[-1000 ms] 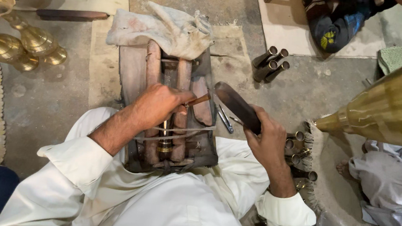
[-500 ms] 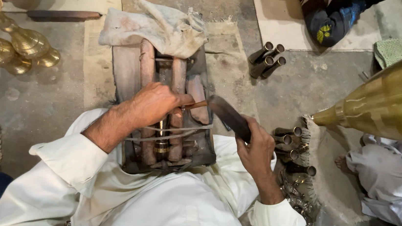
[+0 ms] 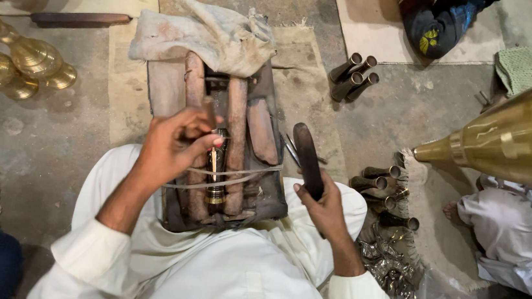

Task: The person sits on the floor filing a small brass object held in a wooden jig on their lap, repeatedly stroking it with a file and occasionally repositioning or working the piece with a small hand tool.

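Observation:
My left hand (image 3: 172,147) pinches a thin metal chisel (image 3: 213,161) that points down at a small brass piece (image 3: 215,193). That piece lies between wooden bars (image 3: 235,143) on a dark work block (image 3: 261,194), held by white cords (image 3: 237,178). My right hand (image 3: 324,204) grips the handle of a dark hammer (image 3: 307,157), raised to the right of the block. A dirty cloth (image 3: 212,34) covers the block's far end.
Dark metal tubes (image 3: 353,76) lie beyond the block, with more tubes (image 3: 382,187) and metal scraps at my right. A large brass cone (image 3: 527,136) juts in from the right over a person in white (image 3: 517,239). Brass finials (image 3: 21,61) lie at the left.
My left hand has drawn back toward me and turned the chisel more upright. The hammer has lifted and swung away to the right of the block.

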The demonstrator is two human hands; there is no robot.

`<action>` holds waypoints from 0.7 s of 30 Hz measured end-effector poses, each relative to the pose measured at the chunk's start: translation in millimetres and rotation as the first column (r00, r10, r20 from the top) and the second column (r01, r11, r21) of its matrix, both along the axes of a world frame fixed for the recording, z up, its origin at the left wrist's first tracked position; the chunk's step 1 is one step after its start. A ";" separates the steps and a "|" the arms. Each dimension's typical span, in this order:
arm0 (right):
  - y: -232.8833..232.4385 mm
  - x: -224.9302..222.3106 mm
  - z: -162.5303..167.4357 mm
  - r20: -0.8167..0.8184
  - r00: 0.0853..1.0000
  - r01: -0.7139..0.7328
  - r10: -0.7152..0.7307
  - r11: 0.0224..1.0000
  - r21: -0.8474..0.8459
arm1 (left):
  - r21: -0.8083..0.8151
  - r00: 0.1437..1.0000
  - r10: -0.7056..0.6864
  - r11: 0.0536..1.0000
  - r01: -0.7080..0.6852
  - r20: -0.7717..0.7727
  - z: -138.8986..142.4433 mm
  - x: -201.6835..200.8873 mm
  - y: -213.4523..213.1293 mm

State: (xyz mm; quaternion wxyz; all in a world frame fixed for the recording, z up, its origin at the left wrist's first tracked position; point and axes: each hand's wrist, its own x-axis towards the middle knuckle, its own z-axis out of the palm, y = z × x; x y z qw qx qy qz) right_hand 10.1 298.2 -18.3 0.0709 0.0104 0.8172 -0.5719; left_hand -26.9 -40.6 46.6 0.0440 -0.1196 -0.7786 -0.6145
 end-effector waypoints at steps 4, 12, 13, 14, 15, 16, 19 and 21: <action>-6.8 14.8 -15.2 0.194 0.981 0.032 -0.008 0.992 -0.120 | 0.259 0.964 0.108 0.950 -0.172 0.243 -22.8 14.9 2.9; -12.9 13.6 -7.4 0.287 0.955 -0.018 0.075 0.980 -0.196 | 0.118 0.980 0.093 0.986 -0.115 0.178 -21.6 -3.9 -2.3; -12.8 11.8 -4.9 0.290 0.953 -0.030 0.092 0.977 -0.212 | 0.053 0.991 0.066 0.996 -0.073 0.119 -17.4 -7.0 -0.5; -13.0 9.9 -2.7 0.291 0.951 -0.040 0.107 0.973 -0.228 | -0.013 0.998 0.034 0.999 -0.033 0.061 -12.8 -9.6 0.7; -12.8 8.5 -0.3 0.323 0.939 -0.033 0.117 0.967 -0.254 | -0.080 1.000 -0.005 0.997 0.006 0.004 -8.2 -12.2 2.4; -11.9 7.4 2.0 0.355 0.926 -0.025 0.128 0.960 -0.279 | -0.128 0.999 -0.020 0.992 0.014 -0.042 -4.2 -14.4 6.1; -6.3 4.4 7.9 0.394 0.909 -0.042 0.135 0.971 -0.235 | -0.292 0.984 -0.093 0.955 0.046 -0.150 6.7 -20.2 11.3; -2.7 2.4 9.2 0.321 0.934 -0.107 0.155 0.981 -0.163 | -0.420 0.970 -0.168 0.904 0.081 -0.175 11.4 -23.6 12.0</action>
